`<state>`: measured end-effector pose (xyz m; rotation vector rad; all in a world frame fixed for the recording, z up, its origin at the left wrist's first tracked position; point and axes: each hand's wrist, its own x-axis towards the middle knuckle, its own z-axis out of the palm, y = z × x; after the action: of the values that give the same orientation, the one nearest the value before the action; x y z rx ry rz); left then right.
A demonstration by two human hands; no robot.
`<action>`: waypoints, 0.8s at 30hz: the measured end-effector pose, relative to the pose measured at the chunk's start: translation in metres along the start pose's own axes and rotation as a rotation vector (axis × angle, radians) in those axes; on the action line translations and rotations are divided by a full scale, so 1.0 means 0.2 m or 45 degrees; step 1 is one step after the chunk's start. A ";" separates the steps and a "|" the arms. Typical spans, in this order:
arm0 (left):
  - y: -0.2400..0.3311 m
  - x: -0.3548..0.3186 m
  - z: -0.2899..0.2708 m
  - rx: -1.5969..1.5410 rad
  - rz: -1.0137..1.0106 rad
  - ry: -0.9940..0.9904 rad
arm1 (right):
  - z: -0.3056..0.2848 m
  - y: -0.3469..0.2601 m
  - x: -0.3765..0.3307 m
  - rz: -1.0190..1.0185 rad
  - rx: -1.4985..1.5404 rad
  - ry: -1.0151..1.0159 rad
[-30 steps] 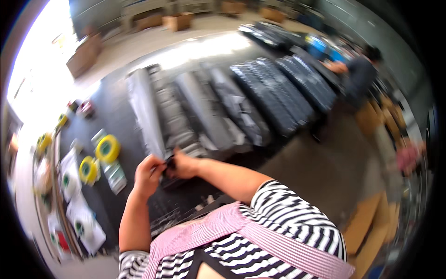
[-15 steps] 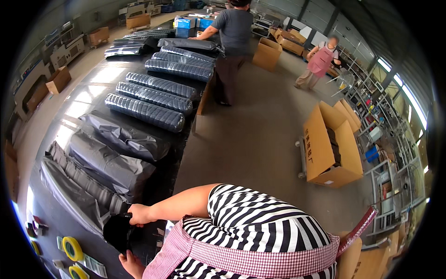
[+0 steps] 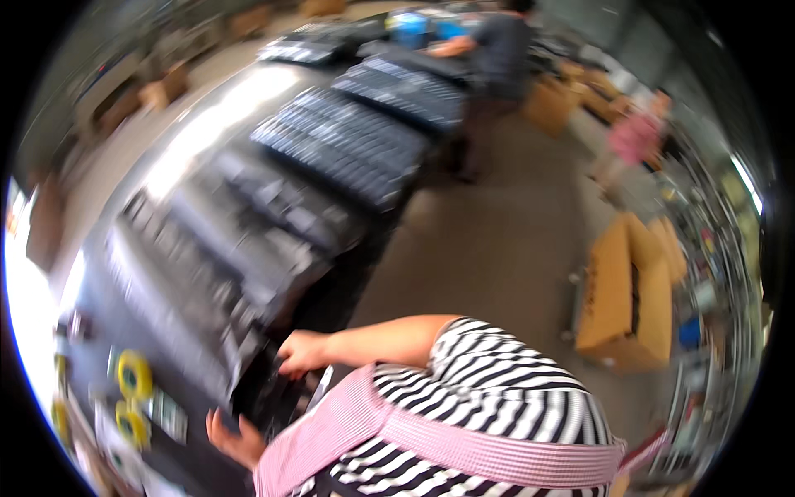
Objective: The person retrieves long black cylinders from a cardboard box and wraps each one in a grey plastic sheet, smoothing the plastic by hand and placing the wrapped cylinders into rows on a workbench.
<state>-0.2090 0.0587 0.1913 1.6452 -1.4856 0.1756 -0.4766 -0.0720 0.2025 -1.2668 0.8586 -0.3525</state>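
Long grey plastic bags lie side by side on a dark table (image 3: 192,414). The nearest plastic bag (image 3: 170,290) is filled lengthwise, and its dark end points toward me. At that end my right hand (image 3: 305,352) has its fingers closed on the black edge of the bag's mouth; motion blur hides the exact grip. Lower down, my left hand (image 3: 236,439) is open beside the bag's end, its fingers apart and holding nothing. A second grey bag (image 3: 240,244) lies just beyond, with a crumpled dark bag (image 3: 290,199) behind it.
Yellow tape rolls (image 3: 134,374) lie at the table's near left. Quilted dark rolls (image 3: 339,141) lie farther along it. A co-worker (image 3: 501,62) stands at the far side; another person (image 3: 633,141) is across the floor. A cardboard box (image 3: 609,306) stands to the right.
The view has swung, shifting the scene rightward with blur. My left hand has come off the bag's dark mouth and its fingers have spread. My right hand stays at the bag's end.
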 end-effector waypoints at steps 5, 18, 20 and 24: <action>0.44 0.31 0.08 -0.484 0.376 -0.649 | 0.03 -0.01 -0.08 -0.172 -0.034 0.099; 0.42 0.25 0.28 -0.358 0.314 -0.599 | 0.08 -0.09 -0.12 -0.475 -0.761 0.277; 0.41 0.26 0.28 -0.411 0.191 -0.648 | 0.07 -0.08 -0.11 -0.451 -0.722 0.256; 0.35 0.22 0.22 -1.108 -0.516 -0.547 | 0.01 -0.01 -0.07 -0.158 -0.275 0.191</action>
<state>-0.2757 0.0055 0.2276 1.2310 -1.2077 -0.9691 -0.4847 -0.0623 0.2097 -1.5125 0.9673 -0.4679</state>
